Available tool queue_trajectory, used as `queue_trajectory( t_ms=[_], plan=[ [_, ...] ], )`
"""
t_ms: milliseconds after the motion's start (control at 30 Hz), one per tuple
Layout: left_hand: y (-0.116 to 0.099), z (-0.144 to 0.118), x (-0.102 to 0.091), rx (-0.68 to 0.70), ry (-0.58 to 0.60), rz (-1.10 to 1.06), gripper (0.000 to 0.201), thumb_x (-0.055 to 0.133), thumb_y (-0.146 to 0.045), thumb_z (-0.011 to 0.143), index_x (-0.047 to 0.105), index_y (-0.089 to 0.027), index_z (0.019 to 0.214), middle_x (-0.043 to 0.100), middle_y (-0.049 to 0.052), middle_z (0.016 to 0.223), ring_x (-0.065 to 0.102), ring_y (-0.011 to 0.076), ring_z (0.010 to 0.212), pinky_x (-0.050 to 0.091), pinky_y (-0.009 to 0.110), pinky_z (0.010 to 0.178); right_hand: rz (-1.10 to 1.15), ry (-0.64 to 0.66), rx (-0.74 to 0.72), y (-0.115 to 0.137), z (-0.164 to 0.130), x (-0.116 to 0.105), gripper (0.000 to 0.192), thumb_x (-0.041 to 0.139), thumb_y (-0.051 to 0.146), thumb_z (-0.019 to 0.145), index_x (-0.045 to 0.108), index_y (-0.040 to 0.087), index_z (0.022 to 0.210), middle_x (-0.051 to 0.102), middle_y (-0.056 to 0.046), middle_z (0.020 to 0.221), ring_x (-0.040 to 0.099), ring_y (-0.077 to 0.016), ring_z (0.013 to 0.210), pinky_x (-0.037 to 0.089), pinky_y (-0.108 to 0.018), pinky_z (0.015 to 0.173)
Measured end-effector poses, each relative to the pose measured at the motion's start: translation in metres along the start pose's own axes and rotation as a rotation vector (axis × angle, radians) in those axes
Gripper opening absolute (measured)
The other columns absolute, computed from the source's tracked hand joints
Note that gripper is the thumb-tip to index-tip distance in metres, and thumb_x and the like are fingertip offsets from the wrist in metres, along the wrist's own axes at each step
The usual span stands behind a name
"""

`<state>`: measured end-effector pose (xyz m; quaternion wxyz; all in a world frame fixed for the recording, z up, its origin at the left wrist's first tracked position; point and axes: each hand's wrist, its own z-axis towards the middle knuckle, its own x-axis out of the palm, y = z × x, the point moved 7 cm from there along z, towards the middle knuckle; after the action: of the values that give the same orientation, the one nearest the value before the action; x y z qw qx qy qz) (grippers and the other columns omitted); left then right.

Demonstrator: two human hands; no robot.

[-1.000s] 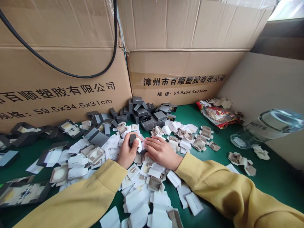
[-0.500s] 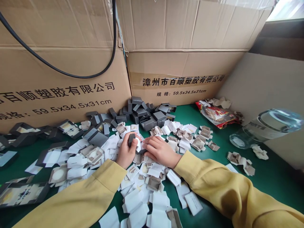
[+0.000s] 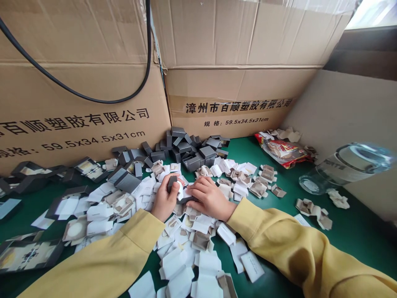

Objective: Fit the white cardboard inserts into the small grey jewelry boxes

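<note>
My left hand [image 3: 165, 198] is closed around a small black box [image 3: 171, 182], its thumb pressed against a white piece [image 3: 180, 189] at the box's side. Just right of it, my right hand [image 3: 210, 198] has its fingers bent over another dark box part with a white inside [image 3: 184, 198], thumb below. The fingers hide much of this part, and whether the two pieces are joined I cannot tell. Beneath and around both hands lie white folded card inserts [image 3: 178, 258], heaped loosely.
Small black boxes [image 3: 192, 161] are piled at the back against large cardboard cartons [image 3: 229, 87]. More opened boxes [image 3: 31, 254] lie left on the green table [image 3: 273, 265]. To the right are a clear bottle [image 3: 344, 167] and a red snack bag [image 3: 283, 151]. A black cable [image 3: 102, 100] hangs above.
Both hands stay in almost the same place. My right fingers have shifted slightly, and a little more of the dark box part shows under them.
</note>
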<state>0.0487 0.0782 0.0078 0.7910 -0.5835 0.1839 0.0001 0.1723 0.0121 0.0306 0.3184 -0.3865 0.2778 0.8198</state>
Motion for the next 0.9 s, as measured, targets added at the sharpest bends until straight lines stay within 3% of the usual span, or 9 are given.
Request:
queue_trajectory(
  t_ms=[200,367,600,900],
  plan=[
    [0.0,0.0,-0.002,0.008,-0.017,0.038,0.037,0.04,-0.05,0.085,0.048,-0.019,0.103,0.06,0.005,0.089,0.057,0.0161,0.077,0.047,0.029,0.074,-0.042,-0.037,-0.03,0.001,-0.001,-0.002,0.025,0.051,0.039,0.089,0.06,0.019,0.1,0.066,-0.006,0.104,0.051,-0.0219,0.102,0.033,-0.045,0.098],
    [0.004,0.0,-0.002,-0.007,-0.02,0.122,0.037,0.055,-0.046,0.079,0.048,-0.02,0.105,0.057,0.003,0.095,0.056,0.0166,0.084,0.045,0.029,0.079,-0.037,-0.032,0.006,0.0,0.0,-0.003,0.023,0.051,0.039,0.089,0.06,0.02,0.098,0.065,-0.007,0.104,0.052,-0.0226,0.1,0.035,-0.045,0.095],
    [-0.009,-0.007,0.009,0.106,0.068,0.149,0.037,0.057,-0.04,0.079,0.045,-0.02,0.107,0.056,0.005,0.097,0.055,0.018,0.093,0.042,0.031,0.087,0.236,-0.12,0.14,-0.011,0.002,-0.009,0.03,0.049,0.044,0.089,0.056,0.019,0.105,0.063,-0.009,0.105,0.054,-0.0219,0.097,0.043,-0.04,0.087],
    [-0.021,-0.008,0.01,0.19,0.097,0.188,0.037,0.052,-0.045,0.08,0.045,-0.018,0.104,0.053,0.008,0.099,0.053,0.0209,0.094,0.042,0.033,0.085,0.387,-0.073,0.11,-0.013,0.003,-0.002,0.037,0.058,0.044,0.084,0.051,0.02,0.112,0.062,-0.008,0.107,0.054,-0.0214,0.099,0.041,-0.038,0.09]
  ],
)
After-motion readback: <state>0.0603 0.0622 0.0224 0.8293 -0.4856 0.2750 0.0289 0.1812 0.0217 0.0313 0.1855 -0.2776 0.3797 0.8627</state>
